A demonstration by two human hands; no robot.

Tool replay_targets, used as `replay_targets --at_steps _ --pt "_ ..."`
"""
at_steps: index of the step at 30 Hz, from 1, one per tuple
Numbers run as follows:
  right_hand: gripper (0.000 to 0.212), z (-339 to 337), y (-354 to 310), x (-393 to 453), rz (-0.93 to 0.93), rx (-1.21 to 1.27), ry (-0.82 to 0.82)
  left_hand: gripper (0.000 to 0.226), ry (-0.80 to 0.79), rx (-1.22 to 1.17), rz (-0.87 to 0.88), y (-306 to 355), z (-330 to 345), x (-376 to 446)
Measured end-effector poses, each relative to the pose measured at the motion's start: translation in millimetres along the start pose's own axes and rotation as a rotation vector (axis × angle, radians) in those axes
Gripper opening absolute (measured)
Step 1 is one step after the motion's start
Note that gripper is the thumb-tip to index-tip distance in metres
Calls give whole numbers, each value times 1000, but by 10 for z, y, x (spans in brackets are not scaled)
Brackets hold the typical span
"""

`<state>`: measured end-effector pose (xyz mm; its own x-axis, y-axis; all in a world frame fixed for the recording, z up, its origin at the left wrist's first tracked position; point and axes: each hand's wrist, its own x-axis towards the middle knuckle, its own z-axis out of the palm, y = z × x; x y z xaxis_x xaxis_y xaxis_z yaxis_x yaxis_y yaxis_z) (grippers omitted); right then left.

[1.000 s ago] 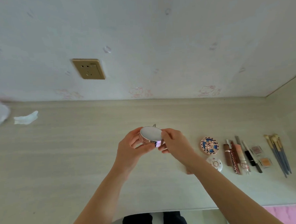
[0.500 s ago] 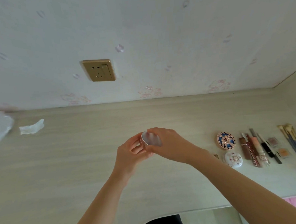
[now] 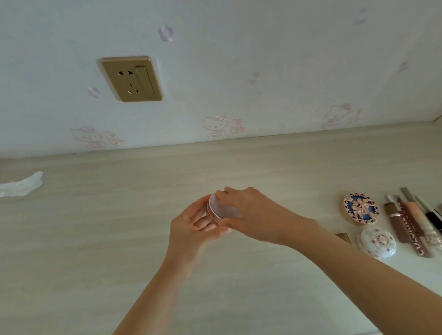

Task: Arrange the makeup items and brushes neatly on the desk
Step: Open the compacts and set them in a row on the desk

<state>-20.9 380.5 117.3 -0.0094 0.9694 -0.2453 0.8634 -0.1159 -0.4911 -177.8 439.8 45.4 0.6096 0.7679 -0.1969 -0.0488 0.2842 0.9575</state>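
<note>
A round white compact with a rose-gold rim is held above the middle of the pale wooden desk. My left hand cups it from the left and below. From the right, my right hand covers it, fingers curled over its lid. At the desk's right lie a blue patterned round compact, a white floral compact, and a row of tubes and lipsticks. The brushes are mostly out of frame at the right edge.
A crumpled white tissue lies at the back left of the desk. A gold wall socket sits on the wall behind. A small brown item peeks out beside my right forearm.
My right hand has moved from the compact's right side to over its lid. The camera view has shifted left, pushing the row of items and the brushes toward the right edge.
</note>
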Motion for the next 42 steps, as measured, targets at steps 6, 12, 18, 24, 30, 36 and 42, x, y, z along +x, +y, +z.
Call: replay_targets --at_steps 6,12,18,24,30,36,42 --pt "34 89 68 61 -49 -80 12 68 -22 -7 38 -168 -30 103" --pt "22 147 75 110 -87 -81 15 71 -34 15 97 -320 -144 168" --pt "20 183 59 128 -185 -56 80 71 -50 17 199 -376 -260 203" --pt "21 403 24 28 -185 -127 251 70 -44 15 271 -398 -262 123" --pt "24 541 -205 -227 -202 -169 369 64 -53 40 284 -316 -286 -124" --pt "33 725 -520 -483 -168 -170 398 65 -37 138 245 -307 -423 -459" --pt "18 905 -683 -602 -164 -220 433 68 -126 200 158 -335 -555 -658"
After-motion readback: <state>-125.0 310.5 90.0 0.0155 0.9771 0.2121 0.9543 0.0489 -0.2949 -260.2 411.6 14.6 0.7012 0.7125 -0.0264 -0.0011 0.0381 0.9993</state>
